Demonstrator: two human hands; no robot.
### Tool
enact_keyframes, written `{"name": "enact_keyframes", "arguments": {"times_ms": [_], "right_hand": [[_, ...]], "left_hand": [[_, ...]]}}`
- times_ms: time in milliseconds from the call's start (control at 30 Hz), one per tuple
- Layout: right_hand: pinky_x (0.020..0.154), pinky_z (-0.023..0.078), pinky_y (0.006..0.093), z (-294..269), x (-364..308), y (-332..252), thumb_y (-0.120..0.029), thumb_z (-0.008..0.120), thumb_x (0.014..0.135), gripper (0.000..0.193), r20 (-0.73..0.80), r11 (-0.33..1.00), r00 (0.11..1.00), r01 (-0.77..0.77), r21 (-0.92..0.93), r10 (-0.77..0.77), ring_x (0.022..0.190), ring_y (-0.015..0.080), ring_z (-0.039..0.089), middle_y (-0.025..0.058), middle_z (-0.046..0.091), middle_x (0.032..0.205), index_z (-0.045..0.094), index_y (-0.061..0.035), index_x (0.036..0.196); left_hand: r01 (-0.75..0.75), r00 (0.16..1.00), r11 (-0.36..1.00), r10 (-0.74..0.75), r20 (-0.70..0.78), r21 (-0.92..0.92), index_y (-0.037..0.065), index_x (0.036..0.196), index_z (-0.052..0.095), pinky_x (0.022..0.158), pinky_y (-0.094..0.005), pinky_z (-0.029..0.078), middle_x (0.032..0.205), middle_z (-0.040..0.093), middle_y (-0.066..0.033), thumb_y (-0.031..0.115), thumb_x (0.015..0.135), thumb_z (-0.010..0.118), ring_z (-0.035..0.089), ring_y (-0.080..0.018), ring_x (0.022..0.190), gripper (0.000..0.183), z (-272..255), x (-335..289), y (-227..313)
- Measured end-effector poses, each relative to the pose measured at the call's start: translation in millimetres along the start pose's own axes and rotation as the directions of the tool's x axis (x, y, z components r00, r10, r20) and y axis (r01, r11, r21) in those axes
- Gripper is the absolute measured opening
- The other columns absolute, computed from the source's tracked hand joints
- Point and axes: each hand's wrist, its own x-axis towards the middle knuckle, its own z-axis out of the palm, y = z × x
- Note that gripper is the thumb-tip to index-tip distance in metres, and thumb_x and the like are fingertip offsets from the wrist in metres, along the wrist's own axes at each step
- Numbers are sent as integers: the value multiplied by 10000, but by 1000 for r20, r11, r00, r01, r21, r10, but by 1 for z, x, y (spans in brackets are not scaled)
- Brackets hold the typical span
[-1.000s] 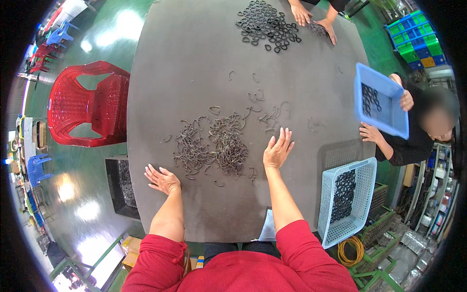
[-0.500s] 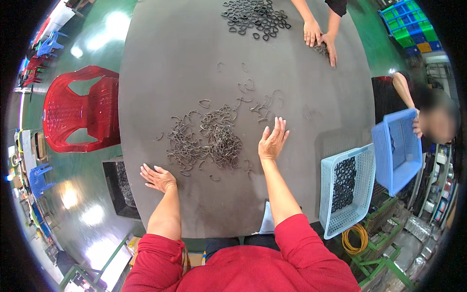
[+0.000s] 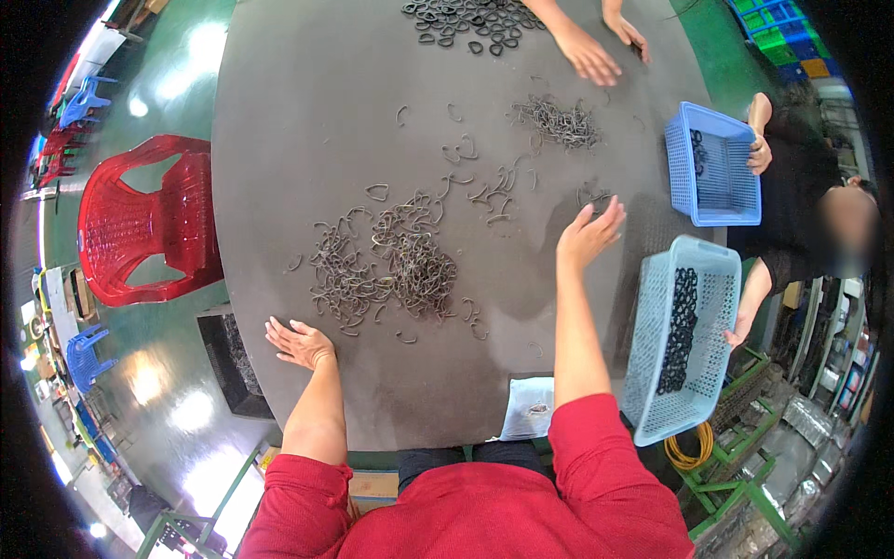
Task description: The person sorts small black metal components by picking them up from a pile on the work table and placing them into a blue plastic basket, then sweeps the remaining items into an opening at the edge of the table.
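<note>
My left hand (image 3: 303,344) rests on the grey table (image 3: 447,391) near its left edge, fingers spread, holding nothing. My right hand (image 3: 589,233) is open with fingers apart, at a few loose thin scraps (image 3: 593,194) on the right of the table; whether it touches them I cannot tell. Between my hands, a bit farther off, lies a loose pile of thin, dark curved strips (image 3: 410,265), with single strips scattered around it. A smaller heap of such strips (image 3: 559,122) lies toward the far right. Black rounded rings (image 3: 475,20) are spread at the far end.
Across the table, a person's two hands (image 3: 587,56) hover near the small heap. At right, another person holds a blue basket (image 3: 713,219) and touches a light-blue basket (image 3: 643,382) with black rings inside. A red chair (image 3: 154,219) stands left; a pale-blue cloth-like piece (image 3: 528,407) lies at the near edge.
My right hand has moved right and away from me; my left hand stays. The far person's hands have lifted apart from a small heap. The blue basket has shifted left over the table.
</note>
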Motion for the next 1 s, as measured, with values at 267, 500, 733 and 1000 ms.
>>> {"name": "enact_keyframes", "arguments": {"times_ms": [267,500,733,1000], "right_hand": [[1055,218,545,72,118,24,-325,414,938,516,-102,977,991,-103,-188,85,1318,360,274,236,321,1385,316,-41,1358],[1045,242,512,92,156,33,-308,402,939,456,-246,991,960,-124,43,131,1266,327,365,198,404,1344,405,-30,1301],[1081,175,496,113,200,15,-429,349,945,513,231,913,884,381,147,-407,1344,242,267,65,365,1415,373,-131,1362],[1109,158,456,131,127,-115,-404,485,900,412,386,577,430,623,528,-816,1326,216,313,-20,461,1354,498,-243,1280]], "left_hand": [[5,1000,1000,-5,-10,-22,202,1392,298,1075,-522,192,1451,301,-2,332,954,314,228,-189,1365,457,-3,0,-4],[-9,1000,1000,9,2,-16,199,1398,290,1078,-517,183,1451,300,-6,357,952,301,225,-198,1366,473,-4,0,-8],[-18,1000,999,18,6,-48,181,1396,296,1077,-513,186,1458,290,-14,358,948,305,217,-217,1369,482,-2,0,-4],[-15,1000,1000,14,-18,-25,173,1392,305,1081,-502,181,1457,293,-18,331,945,323,225,-219,1365,475,-5,2,-9]]}}
